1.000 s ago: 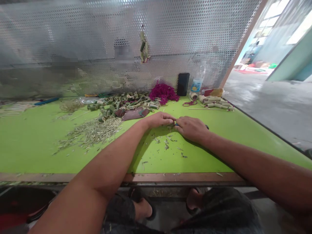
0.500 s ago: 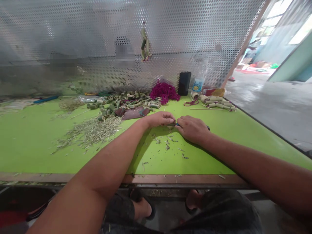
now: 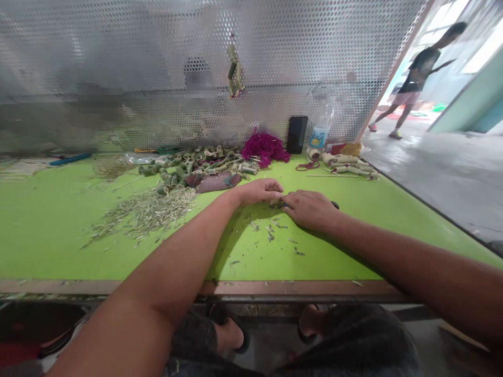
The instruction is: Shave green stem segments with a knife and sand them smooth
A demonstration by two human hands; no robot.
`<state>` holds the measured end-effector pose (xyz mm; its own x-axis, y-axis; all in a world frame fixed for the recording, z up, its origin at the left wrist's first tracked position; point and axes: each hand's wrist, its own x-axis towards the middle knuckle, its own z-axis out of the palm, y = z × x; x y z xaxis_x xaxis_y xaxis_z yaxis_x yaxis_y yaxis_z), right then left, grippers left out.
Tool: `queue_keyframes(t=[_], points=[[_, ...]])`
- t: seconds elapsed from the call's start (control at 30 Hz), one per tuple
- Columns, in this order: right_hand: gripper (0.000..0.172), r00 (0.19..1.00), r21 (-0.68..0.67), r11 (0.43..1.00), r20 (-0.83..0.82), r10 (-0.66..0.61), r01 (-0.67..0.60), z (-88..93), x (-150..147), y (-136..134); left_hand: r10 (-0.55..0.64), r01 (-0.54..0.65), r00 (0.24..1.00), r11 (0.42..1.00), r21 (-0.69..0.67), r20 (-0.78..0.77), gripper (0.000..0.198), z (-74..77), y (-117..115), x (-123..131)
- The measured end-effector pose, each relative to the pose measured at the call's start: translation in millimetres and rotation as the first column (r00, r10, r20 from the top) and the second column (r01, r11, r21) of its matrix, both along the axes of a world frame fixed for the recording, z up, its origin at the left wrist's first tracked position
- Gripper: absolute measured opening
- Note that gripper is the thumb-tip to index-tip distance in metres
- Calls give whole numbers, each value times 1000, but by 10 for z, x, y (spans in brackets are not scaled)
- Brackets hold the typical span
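Observation:
Both hands meet over the green tabletop point(image 3: 338, 256). My left hand point(image 3: 255, 192) is closed, thumb and fingers pinching a small bamboo piece that they mostly hide. Just to its right, my right hand point(image 3: 308, 209) wraps round a slim knife point(image 3: 335, 205). The dark handle end pokes out behind the palm, and the dark blade points left below my left fingertips. Under the hands lie scattered shavings point(image 3: 270, 233). A larger heap of shavings point(image 3: 151, 214) spreads left of my left forearm.
Cut bamboo tubes point(image 3: 176, 178) are piled behind a brown cloth-like piece point(image 3: 218, 182). Magenta string point(image 3: 263, 148), a phone point(image 3: 297, 134), a plastic bottle point(image 3: 319, 133) and strung bamboo tubes point(image 3: 349, 163) stand along the perforated metal screen point(image 3: 275, 63). A person point(image 3: 422, 73) walks beyond the table.
The knife has shifted slightly, its blade now lower and showing more below my left fingertips. My left hand has stayed nearly still. A person has come into view at the far right.

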<state>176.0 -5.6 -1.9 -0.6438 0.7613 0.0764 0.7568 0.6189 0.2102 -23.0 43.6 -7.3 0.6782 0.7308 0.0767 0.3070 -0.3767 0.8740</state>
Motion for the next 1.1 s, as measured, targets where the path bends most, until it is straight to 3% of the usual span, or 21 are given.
queue_keyframes(t=[0.23, 0.5, 0.83, 1.1], points=[[38, 998, 26, 999, -54, -37, 39, 22, 22, -38, 50, -50, 999, 997, 52, 5, 34, -59, 33, -24], [35, 990, 96, 991, -114, -85, 96, 48, 35, -73, 48, -48, 999, 999, 24, -11, 33, -65, 50, -54], [38, 997, -47, 997, -55, -60, 58, 76, 26, 16, 20, -20, 1000, 1000, -2, 4, 37, -44, 47, -47], [38, 998, -72, 996, 10, -57, 58, 51, 2, 42, 32, -32, 999, 999, -10, -4, 38, -23, 14, -21]])
